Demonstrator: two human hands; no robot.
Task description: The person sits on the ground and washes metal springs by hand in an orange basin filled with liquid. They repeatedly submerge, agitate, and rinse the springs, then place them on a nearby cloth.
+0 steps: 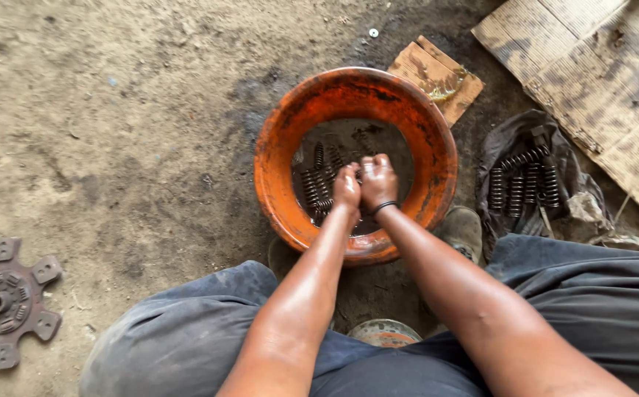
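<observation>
Both hands inside orange basin [275, 169], pressed together over dark liquid. Left hand [347, 187] and right hand [378, 180] fisted; contents not discernible. Coil springs [316, 184] submerged left of hands. Risk: oily grip, spring slipping, splashing over basin rim.

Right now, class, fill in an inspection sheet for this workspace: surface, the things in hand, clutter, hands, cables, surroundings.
Surface: bare dirt floor, oil-stained around the basin.
Things in hand: orange basin holding dark liquid and coil springs.
Clutter: more springs on a dark rag; toothed metal disc at the left; small cardboard scrap behind the basin; large cardboard sheet at top right.
Hands: left hand and right hand pressed together in the basin, fingers curled; what they hold is hidden.
Cables: nothing seen.
Surroundings: the person's grey trousers and a shoe beside the basin.
</observation>
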